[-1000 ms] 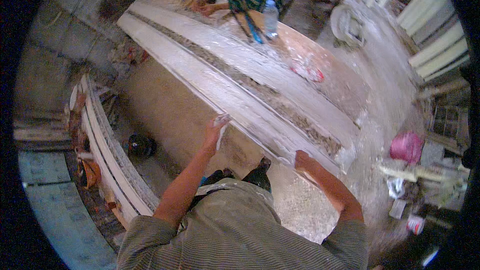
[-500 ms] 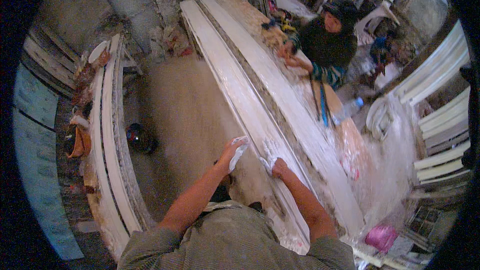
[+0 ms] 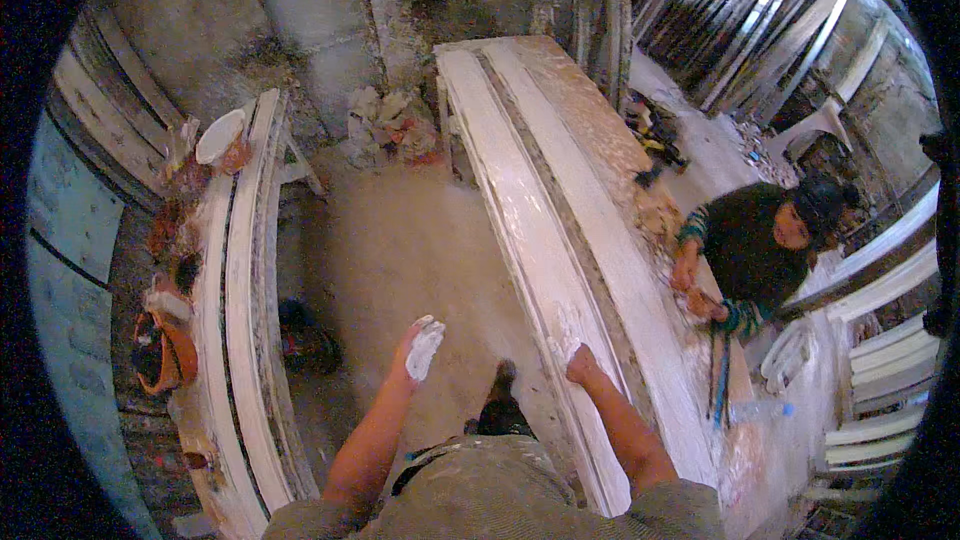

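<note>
My right hand [image 3: 576, 360], its fingers smeared white, lies against the face of a long white board [image 3: 520, 200] on the bench. The fingers reach forward along the surface and partly blend into its white. Raised over the floor to the left of that board is my left hand [image 3: 424, 350], with a thick white coating on its fingers. They look stretched out, and I see no separate object in them. A second long white board [image 3: 620, 270] lies parallel on the right, beyond a dark gap.
Across the bench a person [image 3: 750, 240] in dark clothes works with both hands at its edge. On the left, another bench [image 3: 262, 270] carries long white strips, a white bowl [image 3: 220, 137] and an orange container [image 3: 180, 355]. A clear bottle [image 3: 762, 412] lies at right.
My left hand has moved left, away from the board's edge. The right hand stays at the board. My view has shifted, so the bench and the other person appear farther right and lower.
</note>
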Demonstrator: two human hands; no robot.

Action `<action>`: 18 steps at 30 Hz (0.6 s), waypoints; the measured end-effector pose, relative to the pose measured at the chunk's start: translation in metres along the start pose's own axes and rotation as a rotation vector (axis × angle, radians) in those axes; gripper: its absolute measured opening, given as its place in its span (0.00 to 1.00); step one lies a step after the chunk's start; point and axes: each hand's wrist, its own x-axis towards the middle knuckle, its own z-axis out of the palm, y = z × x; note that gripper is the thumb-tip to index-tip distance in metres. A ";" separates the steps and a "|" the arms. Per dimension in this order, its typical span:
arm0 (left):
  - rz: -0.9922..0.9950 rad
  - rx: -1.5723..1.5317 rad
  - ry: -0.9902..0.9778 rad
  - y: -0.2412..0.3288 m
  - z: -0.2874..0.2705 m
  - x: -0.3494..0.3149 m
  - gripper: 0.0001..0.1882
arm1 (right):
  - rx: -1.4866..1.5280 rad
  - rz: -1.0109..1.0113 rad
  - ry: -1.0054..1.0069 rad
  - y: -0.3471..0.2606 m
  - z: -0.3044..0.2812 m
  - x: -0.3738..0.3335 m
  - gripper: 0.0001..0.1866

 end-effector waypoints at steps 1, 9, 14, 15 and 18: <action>0.052 -0.057 -0.023 0.018 -0.014 0.021 0.23 | 0.049 0.027 0.037 0.009 -0.009 0.035 0.23; 0.237 -0.226 0.210 0.196 -0.094 0.180 0.28 | -0.129 -0.121 -0.162 0.044 -0.153 0.312 0.14; 0.338 -0.285 0.277 0.296 -0.111 0.267 0.27 | -0.188 -0.117 -0.114 0.085 -0.184 0.489 0.14; 0.366 -0.221 0.261 0.311 -0.116 0.286 0.27 | -0.230 -0.131 -0.116 0.095 -0.179 0.525 0.15; 0.373 -0.288 0.237 0.356 -0.126 0.363 0.28 | -0.278 -0.088 -0.052 0.128 -0.163 0.632 0.14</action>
